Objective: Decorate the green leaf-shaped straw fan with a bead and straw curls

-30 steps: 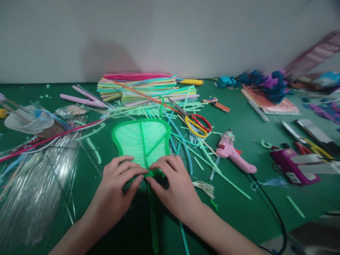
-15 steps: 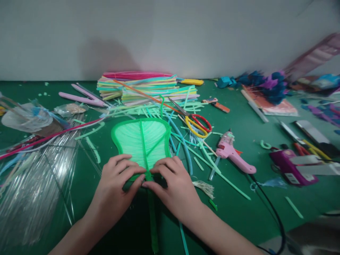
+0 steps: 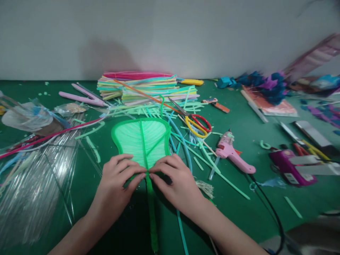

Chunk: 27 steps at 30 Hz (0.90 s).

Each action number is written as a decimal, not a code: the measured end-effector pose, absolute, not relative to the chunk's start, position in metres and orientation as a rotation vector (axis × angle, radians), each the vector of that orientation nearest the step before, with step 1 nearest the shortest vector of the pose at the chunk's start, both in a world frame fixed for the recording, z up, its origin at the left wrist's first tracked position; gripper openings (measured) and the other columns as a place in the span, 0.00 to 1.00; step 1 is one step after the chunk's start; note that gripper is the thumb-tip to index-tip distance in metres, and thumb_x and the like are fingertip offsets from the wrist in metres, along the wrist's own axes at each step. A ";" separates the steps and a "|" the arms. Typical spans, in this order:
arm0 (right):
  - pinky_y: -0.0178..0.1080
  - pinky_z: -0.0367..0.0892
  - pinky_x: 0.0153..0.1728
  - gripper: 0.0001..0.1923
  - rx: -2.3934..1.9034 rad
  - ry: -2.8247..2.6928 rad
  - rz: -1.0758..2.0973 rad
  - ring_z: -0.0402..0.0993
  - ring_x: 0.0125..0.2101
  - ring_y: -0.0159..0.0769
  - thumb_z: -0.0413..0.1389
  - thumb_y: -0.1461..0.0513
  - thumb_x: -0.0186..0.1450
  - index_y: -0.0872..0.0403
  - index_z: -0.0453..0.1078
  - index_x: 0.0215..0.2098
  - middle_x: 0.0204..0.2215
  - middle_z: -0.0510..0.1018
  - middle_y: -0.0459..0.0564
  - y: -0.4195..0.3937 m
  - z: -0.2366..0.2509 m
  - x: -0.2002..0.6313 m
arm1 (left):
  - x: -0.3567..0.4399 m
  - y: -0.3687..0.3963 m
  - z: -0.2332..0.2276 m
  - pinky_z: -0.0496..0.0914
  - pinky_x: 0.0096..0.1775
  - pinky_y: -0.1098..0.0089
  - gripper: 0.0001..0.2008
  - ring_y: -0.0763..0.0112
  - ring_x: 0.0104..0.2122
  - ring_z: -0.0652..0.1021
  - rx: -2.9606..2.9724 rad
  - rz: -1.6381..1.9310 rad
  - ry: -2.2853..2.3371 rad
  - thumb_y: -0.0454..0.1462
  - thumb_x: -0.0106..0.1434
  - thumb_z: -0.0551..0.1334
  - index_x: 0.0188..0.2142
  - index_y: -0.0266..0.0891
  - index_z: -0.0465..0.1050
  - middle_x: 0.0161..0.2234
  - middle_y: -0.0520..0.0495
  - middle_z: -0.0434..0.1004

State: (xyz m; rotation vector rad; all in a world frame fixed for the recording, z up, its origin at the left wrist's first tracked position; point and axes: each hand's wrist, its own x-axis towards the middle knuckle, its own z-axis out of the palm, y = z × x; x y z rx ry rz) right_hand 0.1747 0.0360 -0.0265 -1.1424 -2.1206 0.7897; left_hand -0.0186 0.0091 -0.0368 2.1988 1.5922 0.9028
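A light-green leaf-shaped piece (image 3: pixel 140 140) made of straws, edged in darker green, lies flat on the green table (image 3: pixel 239 209). Its green stem (image 3: pixel 152 216) runs toward me. My left hand (image 3: pixel 117 186) and my right hand (image 3: pixel 174 182) press side by side on the leaf's near end, fingertips pinching where the leaf meets the stem. The lower rim of the leaf is hidden under my fingers.
A stack of coloured straws (image 3: pixel 143 86) lies behind the leaf, with cut straw bits all around. Red-and-yellow scissors (image 3: pixel 195 122) and a pink glue gun (image 3: pixel 232 154) with its black cord lie to the right. Clear plastic wrappers (image 3: pixel 34 177) cover the left side. Purple tools sit far right.
Both hands have stayed on the leaf's base. The fingertips shifted slightly, so more of the stem shows between the hands.
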 end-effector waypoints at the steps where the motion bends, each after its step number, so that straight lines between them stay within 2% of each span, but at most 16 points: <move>1: 0.43 0.65 0.44 0.04 -1.127 -2.135 0.771 0.71 0.38 0.38 0.58 0.66 0.65 0.54 0.75 0.38 0.35 0.77 0.49 0.036 -0.026 0.175 | -0.019 0.010 -0.038 0.64 0.49 0.57 0.05 0.58 0.49 0.72 2.191 0.911 1.597 0.35 0.62 0.65 0.37 0.47 0.77 0.35 0.53 0.80; 9: 0.43 0.67 0.44 0.04 -1.099 -2.163 0.725 0.72 0.36 0.37 0.58 0.66 0.66 0.54 0.75 0.36 0.33 0.78 0.48 0.036 -0.026 0.172 | -0.018 0.012 -0.038 0.63 0.49 0.55 0.05 0.57 0.48 0.72 2.184 0.872 1.601 0.40 0.59 0.68 0.37 0.48 0.77 0.35 0.53 0.81; 12: 0.42 0.68 0.43 0.06 -1.147 -2.137 0.645 0.72 0.39 0.38 0.57 0.66 0.66 0.53 0.75 0.39 0.35 0.78 0.49 0.039 -0.010 0.186 | -0.017 0.011 -0.036 0.63 0.49 0.55 0.04 0.57 0.48 0.72 2.232 0.877 1.620 0.39 0.60 0.67 0.37 0.47 0.77 0.34 0.52 0.81; 16: 0.48 0.67 0.44 0.09 -1.584 -2.068 0.193 0.72 0.43 0.46 0.55 0.62 0.66 0.51 0.73 0.44 0.40 0.78 0.53 0.049 0.016 0.255 | -0.018 0.010 -0.034 0.65 0.50 0.57 0.04 0.58 0.48 0.72 2.303 0.888 1.597 0.37 0.63 0.64 0.37 0.46 0.78 0.35 0.50 0.80; 20: 0.54 0.63 0.46 0.13 -1.960 -2.226 -0.259 0.70 0.46 0.56 0.54 0.64 0.63 0.59 0.72 0.46 0.43 0.76 0.66 0.059 0.009 0.335 | -0.020 0.011 -0.032 0.67 0.49 0.59 0.04 0.60 0.47 0.72 2.281 0.937 1.592 0.36 0.63 0.63 0.36 0.44 0.77 0.34 0.49 0.79; 23: 0.51 0.63 0.45 0.15 -1.986 -2.363 -0.254 0.71 0.45 0.55 0.54 0.67 0.59 0.59 0.71 0.45 0.43 0.76 0.66 0.063 -0.012 0.358 | -0.021 0.011 -0.030 0.69 0.47 0.60 0.03 0.60 0.47 0.73 2.190 0.935 1.593 0.36 0.63 0.62 0.34 0.44 0.76 0.33 0.49 0.79; 27: 0.48 0.66 0.38 0.16 -2.114 -2.295 -0.122 0.73 0.39 0.52 0.53 0.65 0.58 0.58 0.68 0.45 0.38 0.76 0.62 0.070 -0.026 0.348 | -0.024 0.010 -0.027 0.69 0.47 0.60 0.03 0.60 0.47 0.73 2.099 0.979 1.580 0.36 0.63 0.62 0.33 0.43 0.74 0.33 0.49 0.79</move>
